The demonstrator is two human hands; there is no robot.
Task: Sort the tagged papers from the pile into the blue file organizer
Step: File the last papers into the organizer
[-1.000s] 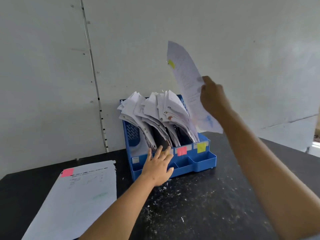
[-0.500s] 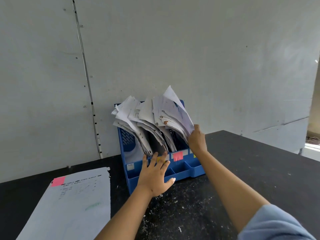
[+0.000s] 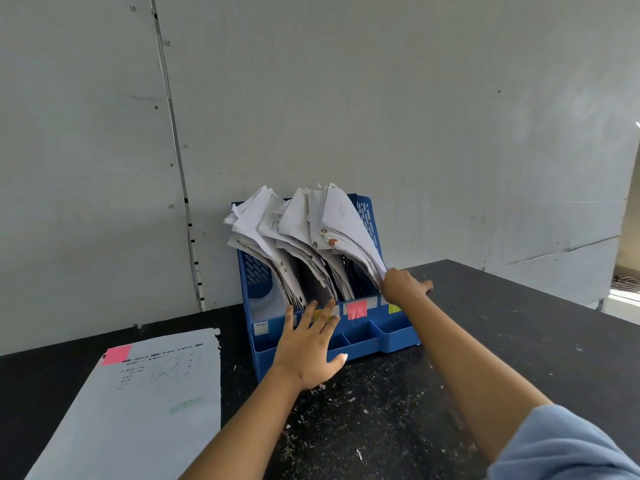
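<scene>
Where slots bulge, blue file organizer (image 3: 367, 336), crumpled papers (image 3: 301, 223)

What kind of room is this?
Probably a plain workroom or office corner. A blue file organizer stuffed with papers stands on a scuffed black table against bare grey wall panels, beside a pile of tagged papers.

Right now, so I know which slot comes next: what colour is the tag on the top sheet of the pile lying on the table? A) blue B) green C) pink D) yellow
C: the top sheet of the pile, left of the blue file organizer, carries a pink tag at its far left corner.
</scene>
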